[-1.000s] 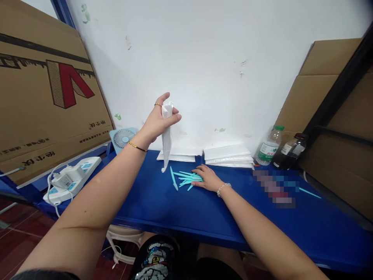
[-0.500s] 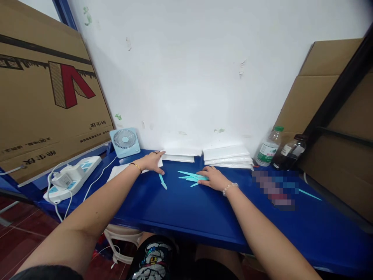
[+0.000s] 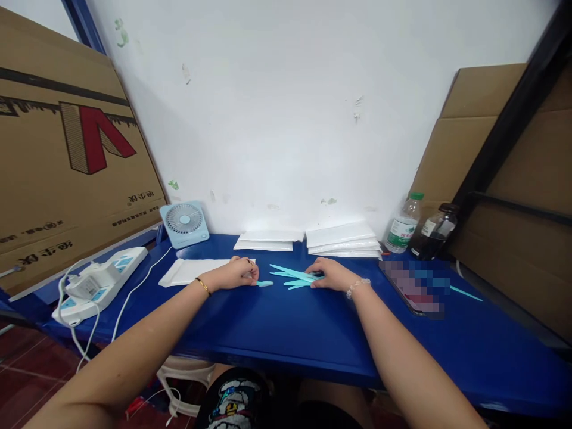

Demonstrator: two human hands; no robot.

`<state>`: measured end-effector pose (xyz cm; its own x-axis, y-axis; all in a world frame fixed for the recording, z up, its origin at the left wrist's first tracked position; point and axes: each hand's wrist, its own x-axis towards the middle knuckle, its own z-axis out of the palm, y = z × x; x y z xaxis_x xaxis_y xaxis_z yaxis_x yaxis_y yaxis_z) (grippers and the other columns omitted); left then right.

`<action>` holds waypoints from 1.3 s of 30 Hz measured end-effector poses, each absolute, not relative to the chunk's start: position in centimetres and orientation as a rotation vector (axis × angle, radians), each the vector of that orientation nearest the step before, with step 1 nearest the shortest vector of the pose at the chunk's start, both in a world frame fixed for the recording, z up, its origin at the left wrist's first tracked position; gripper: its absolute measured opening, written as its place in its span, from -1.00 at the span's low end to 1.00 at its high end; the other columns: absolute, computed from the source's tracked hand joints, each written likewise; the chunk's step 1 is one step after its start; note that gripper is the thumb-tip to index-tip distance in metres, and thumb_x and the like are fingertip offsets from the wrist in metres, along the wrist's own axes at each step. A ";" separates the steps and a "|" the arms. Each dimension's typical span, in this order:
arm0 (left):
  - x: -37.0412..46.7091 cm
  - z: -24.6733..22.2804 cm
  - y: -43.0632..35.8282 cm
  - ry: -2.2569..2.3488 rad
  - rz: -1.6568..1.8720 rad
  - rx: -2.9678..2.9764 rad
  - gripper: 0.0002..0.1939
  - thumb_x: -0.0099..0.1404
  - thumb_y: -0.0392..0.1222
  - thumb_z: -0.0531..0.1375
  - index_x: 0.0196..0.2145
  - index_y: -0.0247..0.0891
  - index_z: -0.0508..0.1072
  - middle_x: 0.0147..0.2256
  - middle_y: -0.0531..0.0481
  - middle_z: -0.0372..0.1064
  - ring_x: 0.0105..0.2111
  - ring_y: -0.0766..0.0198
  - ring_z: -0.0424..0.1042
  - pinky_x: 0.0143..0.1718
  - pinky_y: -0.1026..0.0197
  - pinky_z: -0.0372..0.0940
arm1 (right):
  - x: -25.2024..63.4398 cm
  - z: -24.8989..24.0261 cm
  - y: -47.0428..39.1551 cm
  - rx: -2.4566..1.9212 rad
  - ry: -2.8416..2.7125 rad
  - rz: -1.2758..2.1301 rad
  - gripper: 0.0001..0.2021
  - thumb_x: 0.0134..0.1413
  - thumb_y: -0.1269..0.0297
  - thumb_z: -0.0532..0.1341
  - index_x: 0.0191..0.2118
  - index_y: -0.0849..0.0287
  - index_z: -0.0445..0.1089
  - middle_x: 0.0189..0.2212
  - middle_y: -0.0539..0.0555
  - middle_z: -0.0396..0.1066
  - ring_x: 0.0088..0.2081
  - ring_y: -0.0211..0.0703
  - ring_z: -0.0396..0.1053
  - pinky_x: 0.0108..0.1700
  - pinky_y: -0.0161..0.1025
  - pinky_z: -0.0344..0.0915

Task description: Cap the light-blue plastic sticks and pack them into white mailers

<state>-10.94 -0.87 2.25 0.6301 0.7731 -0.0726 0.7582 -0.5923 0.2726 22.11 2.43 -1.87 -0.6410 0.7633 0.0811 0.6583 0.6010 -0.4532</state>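
Observation:
Several thin turquoise sticks (image 3: pixel 292 275) lie fanned out on the blue table, left of my right hand (image 3: pixel 333 275). The fingers of that hand are curled round their right ends. My left hand (image 3: pixel 236 273) is closed on a single turquoise tool (image 3: pixel 265 283), whose wider end sticks out to the right. Beneath and beside the left hand lies a flat white packet (image 3: pixel 187 271). Behind the hands are a small white stack (image 3: pixel 268 241) and a thicker one (image 3: pixel 342 239) to its right.
A light blue fan (image 3: pixel 185 223) and a white power strip (image 3: pixel 105 283) with cables are on the left. Two bottles (image 3: pixel 404 229) stand at the right near a partly blurred phone (image 3: pixel 404 289). Another turquoise stick (image 3: pixel 466 293) lies beyond the phone. Large cardboard stands on both sides.
My left hand has come down off the white packet's edge and closed on the single turquoise tool, which now points right. My right hand has closed more round the stick ends. The view has shifted slightly.

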 end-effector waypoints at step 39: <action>-0.3 -1.2 4.7 1.167 0.331 2.615 -0.72 0.12 0.08 0.19 -0.35 -0.12 0.54 -0.29 -0.01 0.43 -0.17 0.15 0.32 -0.15 0.23 0.12 | 22.3 -2.8 3.4 -1.329 -2.424 0.551 -0.83 -0.05 0.15 0.27 -0.42 0.15 0.39 -0.37 0.00 0.30 -0.37 -0.26 0.27 -0.31 -0.31 0.17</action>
